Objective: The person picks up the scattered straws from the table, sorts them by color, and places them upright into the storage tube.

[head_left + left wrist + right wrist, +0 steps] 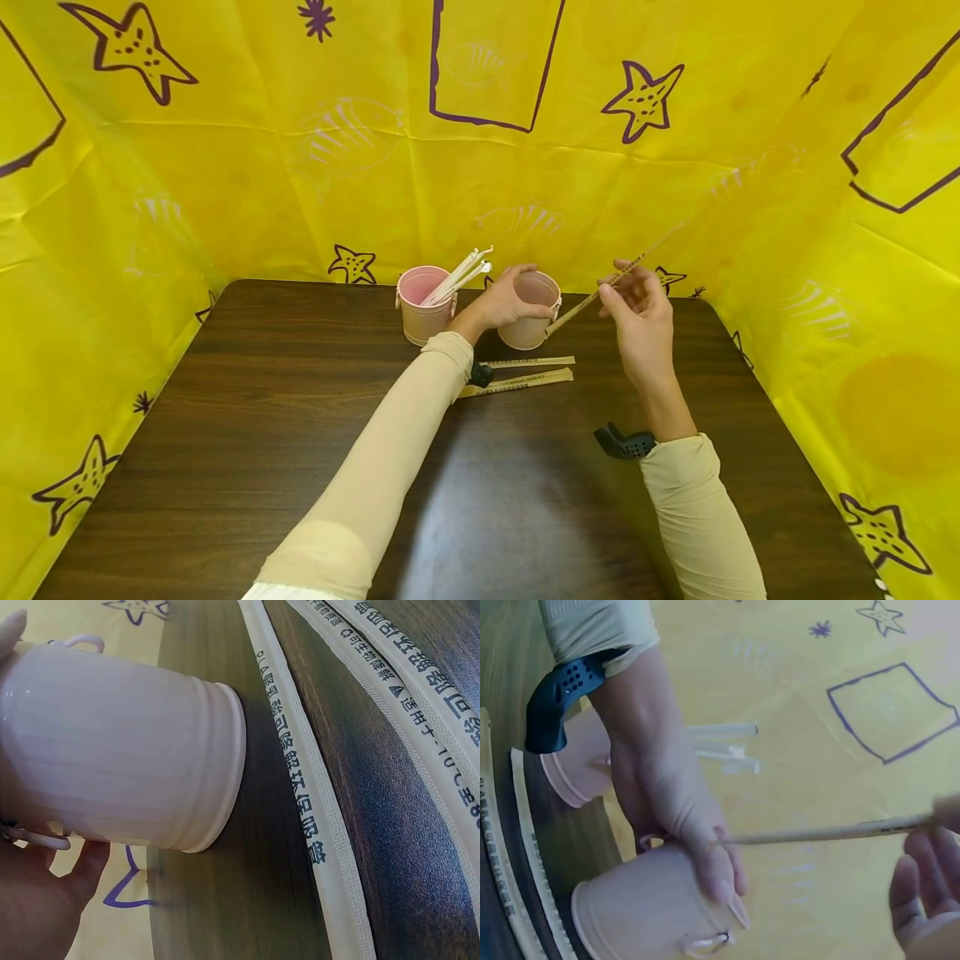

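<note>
Wrapped straw (579,312) — right hand (643,325) pinches it, left hand (504,305) grips a pink bucket (527,334) beside it; more wrapped straws (531,381) lie on the tabletop (285,417).

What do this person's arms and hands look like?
The left hand and right hand wear no gloves. The long sleeves are plain cream and bunched at the ends. Each wrist carries a dark, curved piece dotted with small holes.
</note>
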The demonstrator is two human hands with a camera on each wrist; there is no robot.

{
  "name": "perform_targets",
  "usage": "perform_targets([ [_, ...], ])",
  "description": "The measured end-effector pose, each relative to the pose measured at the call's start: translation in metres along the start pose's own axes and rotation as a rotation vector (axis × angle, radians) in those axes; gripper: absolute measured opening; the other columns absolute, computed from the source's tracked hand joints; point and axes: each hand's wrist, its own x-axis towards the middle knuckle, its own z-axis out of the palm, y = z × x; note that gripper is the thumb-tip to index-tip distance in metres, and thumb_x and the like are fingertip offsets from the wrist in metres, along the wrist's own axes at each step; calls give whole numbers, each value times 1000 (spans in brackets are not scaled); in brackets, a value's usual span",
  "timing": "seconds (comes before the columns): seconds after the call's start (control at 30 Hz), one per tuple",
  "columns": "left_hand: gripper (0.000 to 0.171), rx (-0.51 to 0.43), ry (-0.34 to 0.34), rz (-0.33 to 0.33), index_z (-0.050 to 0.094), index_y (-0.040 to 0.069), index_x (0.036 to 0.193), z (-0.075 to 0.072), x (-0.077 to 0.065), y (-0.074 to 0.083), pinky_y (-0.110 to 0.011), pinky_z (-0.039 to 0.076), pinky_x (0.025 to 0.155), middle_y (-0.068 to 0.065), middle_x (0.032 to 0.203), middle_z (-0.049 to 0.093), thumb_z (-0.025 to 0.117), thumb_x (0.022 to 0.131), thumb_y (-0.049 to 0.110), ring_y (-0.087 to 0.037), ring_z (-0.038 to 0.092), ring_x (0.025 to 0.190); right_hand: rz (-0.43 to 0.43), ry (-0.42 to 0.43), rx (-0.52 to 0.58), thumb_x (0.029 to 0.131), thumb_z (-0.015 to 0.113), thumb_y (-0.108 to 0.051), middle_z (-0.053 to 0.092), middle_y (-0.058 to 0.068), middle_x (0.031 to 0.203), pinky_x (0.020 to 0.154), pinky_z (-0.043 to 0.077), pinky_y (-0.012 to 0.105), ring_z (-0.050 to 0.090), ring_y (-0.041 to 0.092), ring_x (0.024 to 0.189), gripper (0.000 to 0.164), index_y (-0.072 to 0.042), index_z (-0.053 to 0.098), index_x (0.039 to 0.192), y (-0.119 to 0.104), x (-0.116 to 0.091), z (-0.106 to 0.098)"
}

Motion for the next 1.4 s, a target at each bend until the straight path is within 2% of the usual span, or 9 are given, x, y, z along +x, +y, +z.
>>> perform_targets([
  [0.13, 101, 8, -3, 2, 33, 18, 158, -1, 0, 0, -54, 37, 118, -13, 162, 29, 89, 77, 40, -36, 39, 144, 38, 98, 200, 96, 68, -5, 66, 6, 103, 69, 54, 24, 65, 17, 91, 21, -8, 59, 115, 5, 16, 6],
  [0.2, 100, 16, -2, 3, 33, 18, 158, -1, -1, 0, -54, 35, 120, -13, 163, 29, 89, 78, 40, -35, 36, 147, 67, 129, 237, 96, 68, -4, 66, 6, 103, 68, 54, 24, 65, 16, 89, 21, -7, 57, 113, 10, 23, 8],
  [0.3, 100, 19, -2, 3, 33, 18, 158, -1, 0, 0, -53, 35, 120, -12, 163, 30, 89, 78, 40, -34, 36, 148, 100, 141, 175, 96, 68, -5, 67, 3, 104, 67, 54, 24, 64, 15, 86, 20, -7, 58, 112, 20, 31, 12],
  [0.47, 100, 6, -9, 9, 33, 16, 158, 0, 0, 0, -53, 35, 120, -13, 161, 30, 88, 79, 40, -34, 38, 146, 162, 113, -14, 97, 69, -10, 68, -3, 103, 65, 54, 21, 62, 14, 85, 16, -14, 59, 109, 44, 37, 19],
  [0.6, 100, 7, -12, 12, 32, 16, 158, 0, -1, 1, -54, 37, 118, -13, 161, 30, 88, 79, 41, -36, 42, 142, 186, 96, -98, 97, 69, -11, 66, -5, 103, 61, 52, 18, 62, 12, 82, 18, -11, 59, 111, 57, 38, 24],
  [0.83, 100, 39, -2, 10, 32, 17, 158, 0, -1, -1, -51, 39, 118, -12, 160, 32, 88, 79, 42, -34, 45, 139, 216, 58, -117, 97, 68, -8, 66, 3, 110, 59, 52, 18, 63, 13, 79, 28, 0, 57, 120, 64, 35, 29],
  [1.0, 99, 29, -2, 6, 33, 19, 158, -1, -1, -1, -51, 42, 114, -12, 158, 34, 88, 78, 42, -33, 48, 135, 223, 43, -112, 96, 68, -7, 64, 13, 117, 59, 53, 19, 64, 14, 77, 36, 1, 55, 129, 67, 33, 28],
  [1.17, 99, 19, -7, 10, 34, 20, 157, -2, 0, 0, -50, 43, 113, -12, 156, 37, 89, 78, 41, -32, 49, 133, 231, 59, -126, 96, 68, -8, 61, 8, 119, 58, 53, 18, 63, 9, 74, 46, -2, 50, 138, 70, 25, 23],
  [1.4, 101, 23, -13, -2, 33, 19, 158, -2, 1, -3, -49, 43, 114, -12, 157, 36, 89, 77, 42, -32, 48, 134, 293, 39, -169, 97, 67, -14, 55, 0, 110, 59, 51, 18, 58, 6, 72, 50, 0, 44, 140, 79, 3, 19],
])
